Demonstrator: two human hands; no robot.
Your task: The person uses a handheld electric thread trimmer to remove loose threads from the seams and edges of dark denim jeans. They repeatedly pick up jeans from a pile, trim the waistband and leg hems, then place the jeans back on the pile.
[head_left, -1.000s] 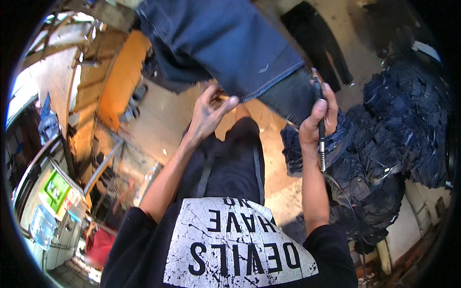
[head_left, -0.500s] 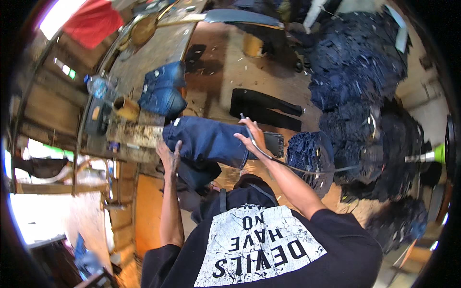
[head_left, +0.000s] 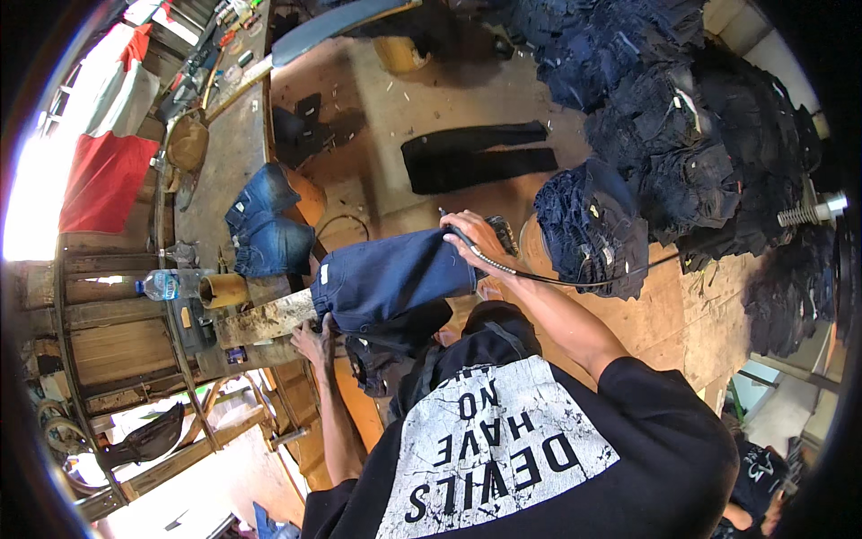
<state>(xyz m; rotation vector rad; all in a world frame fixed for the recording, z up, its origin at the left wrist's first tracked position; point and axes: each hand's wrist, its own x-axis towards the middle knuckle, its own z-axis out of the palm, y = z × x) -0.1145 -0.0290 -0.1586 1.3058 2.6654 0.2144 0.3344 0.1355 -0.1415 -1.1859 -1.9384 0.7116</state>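
Observation:
A pair of dark blue jeans (head_left: 391, 274) is drawn over a pale, stained wooden board (head_left: 269, 319), its waistband toward the left. My left hand (head_left: 314, 346) is at the near corner of that waistband, thumb and fingers bent around the cloth's edge. At the leg end, my right hand (head_left: 476, 241) rests on the denim. It grips a thin pen-like tool (head_left: 443, 214) whose black hose (head_left: 584, 283) runs over my forearm to the right. Dark garments (head_left: 377, 359) hang or lie under the jeans, partly hidden by my body.
Faded blue jeans (head_left: 269, 225) lie on the workbench (head_left: 229, 162) at left, near a plastic bottle (head_left: 166, 285) and a tan cup (head_left: 223, 291). Black trousers (head_left: 476, 157) lie on the floor. Dark garment piles (head_left: 588, 225) stand at right. Another person (head_left: 759, 476) shows at lower right.
My view has turned, so the surroundings are shifted. The right hand has come down onto the leg end with the tool. The left hand has slid to the waistband's near corner.

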